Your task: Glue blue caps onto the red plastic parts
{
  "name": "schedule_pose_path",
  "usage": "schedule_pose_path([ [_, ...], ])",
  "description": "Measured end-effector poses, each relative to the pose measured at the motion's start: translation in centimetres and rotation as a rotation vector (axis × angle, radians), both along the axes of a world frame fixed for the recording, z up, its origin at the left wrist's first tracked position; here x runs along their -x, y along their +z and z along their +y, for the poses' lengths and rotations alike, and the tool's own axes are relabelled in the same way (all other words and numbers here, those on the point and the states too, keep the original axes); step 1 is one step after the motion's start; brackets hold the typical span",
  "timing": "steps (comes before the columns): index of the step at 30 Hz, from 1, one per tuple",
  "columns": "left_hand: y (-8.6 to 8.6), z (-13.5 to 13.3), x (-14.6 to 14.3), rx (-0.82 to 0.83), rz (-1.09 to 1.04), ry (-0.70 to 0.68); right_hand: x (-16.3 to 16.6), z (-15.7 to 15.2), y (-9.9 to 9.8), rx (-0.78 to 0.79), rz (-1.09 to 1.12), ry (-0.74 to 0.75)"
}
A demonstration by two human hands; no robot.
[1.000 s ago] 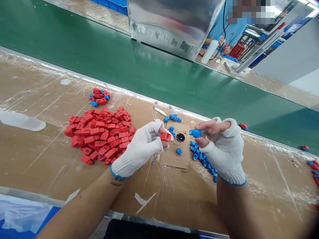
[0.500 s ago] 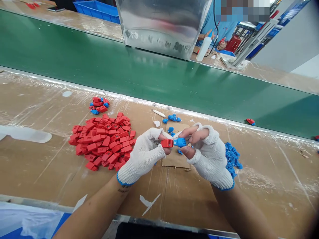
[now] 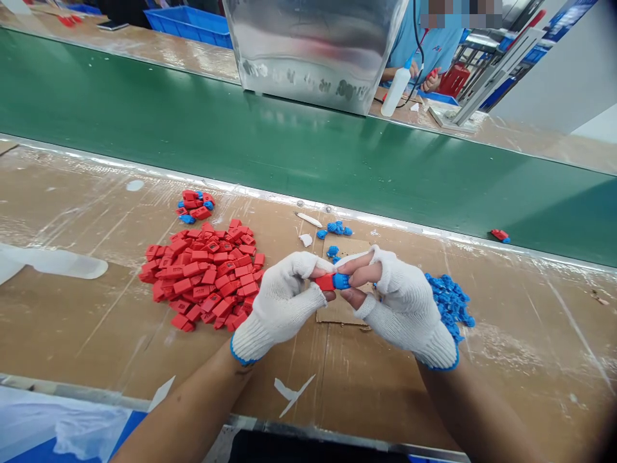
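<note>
My left hand (image 3: pixel 282 302), in a white fingerless glove, pinches a small red plastic housing (image 3: pixel 325 281). My right hand (image 3: pixel 402 302), gloved the same way, pinches a small blue plug (image 3: pixel 342 281) whose end is pushed against the red housing. Both hands meet above a cardboard patch (image 3: pixel 340 312) on the brown worktable (image 3: pixel 96 308). A pile of red housings (image 3: pixel 202 273) lies left of my left hand. Right of my right hand lies a heap of blue plugs (image 3: pixel 450 302).
A small group of joined red-and-blue pieces (image 3: pixel 194 204) sits behind the red pile. A few blue plugs (image 3: pixel 335 228) lie near the green conveyor belt (image 3: pixel 241 138), which carries a red piece (image 3: pixel 499 235). Beyond stand a metal box (image 3: pixel 313 51) and a person in blue (image 3: pixel 424 58) with a white bottle (image 3: pixel 396 90).
My hands came together: the blue plug, held apart from the red housing a second ago, now presses into its end. The view shifted slightly down.
</note>
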State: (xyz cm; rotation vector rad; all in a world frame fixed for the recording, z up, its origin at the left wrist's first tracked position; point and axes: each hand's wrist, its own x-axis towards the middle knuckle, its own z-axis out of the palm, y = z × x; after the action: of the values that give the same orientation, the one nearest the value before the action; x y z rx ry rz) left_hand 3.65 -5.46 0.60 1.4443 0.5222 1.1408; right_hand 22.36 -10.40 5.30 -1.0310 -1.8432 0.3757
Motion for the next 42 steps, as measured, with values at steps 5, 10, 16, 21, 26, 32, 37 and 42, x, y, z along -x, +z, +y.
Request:
schedule_pose_path([
  [5,0.5,-0.5,0.7,-0.331,0.319,0.139,-0.8,-0.2,-0.1,0.021,-0.101,0.063],
  [10,0.6,-0.5,0.6,-0.391,0.462,0.138,-1.2,0.1,0.0,0.073,-0.078,0.073],
  [16,0.4,-0.4,0.6,-0.633,0.546,0.066,-1.9,-0.3,0.4,0.182,0.08,0.135],
  [21,0.4,-2.1,-0.3,-0.837,0.715,-0.001,0.1,-1.2,-0.3,0.224,0.628,0.018],
  [26,-0.6,-4.1,-1.3,-0.902,0.753,-0.053,2.6,-1.7,-0.6,0.325,0.724,-0.089],
  [32,-0.6,-4.2,-1.3,-0.903,0.856,-0.105,2.7,-2.1,-0.5,0.411,0.7,-0.104],
  [37,-0.3,-4.5,-1.4,-0.888,0.825,-0.113,2.7,-2.3,-0.2,0.446,0.659,-0.045],
  [42,-0.3,-4.3,-1.2,-0.866,0.919,-0.176,3.0,-1.7,-0.3,0.44,0.693,-0.087],
])
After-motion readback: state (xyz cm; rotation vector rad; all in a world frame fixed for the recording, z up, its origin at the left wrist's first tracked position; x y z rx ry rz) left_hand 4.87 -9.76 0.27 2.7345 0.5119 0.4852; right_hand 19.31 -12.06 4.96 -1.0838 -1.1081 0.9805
